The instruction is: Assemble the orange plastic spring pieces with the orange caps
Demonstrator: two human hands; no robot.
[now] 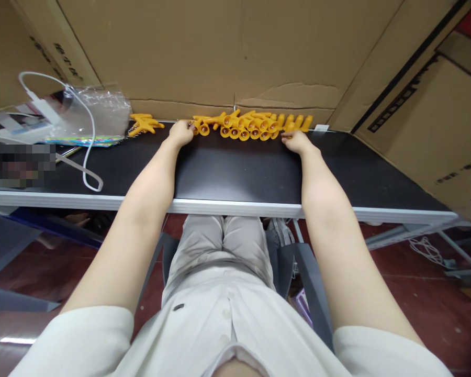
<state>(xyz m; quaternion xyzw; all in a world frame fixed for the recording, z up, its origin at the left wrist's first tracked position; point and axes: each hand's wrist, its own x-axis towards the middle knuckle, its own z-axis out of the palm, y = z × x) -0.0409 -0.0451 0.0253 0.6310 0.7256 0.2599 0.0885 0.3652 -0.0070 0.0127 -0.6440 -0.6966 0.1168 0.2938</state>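
Observation:
A stacked row of small yellow plastic pieces (255,134) lies along the back of the black table. Many of them show round, cup-like open ends facing me, with something shiny inside. At the row's left end, my left hand (181,133) has its fingers closed at a yellow piece (204,129). My right hand (297,142) is at the right end, fingers bent together beside the lower cups; what they hold, if anything, is hidden. Farther left lies a loose group of yellow branching pieces (144,124) with small metal chains.
Tall cardboard (235,52) stands right behind the table (235,173). On the left are a clear plastic bag (102,110), a white cable (90,152) with a white plug-like block, and a blurred-out patch. A small white piece (321,128) lies at the back right.

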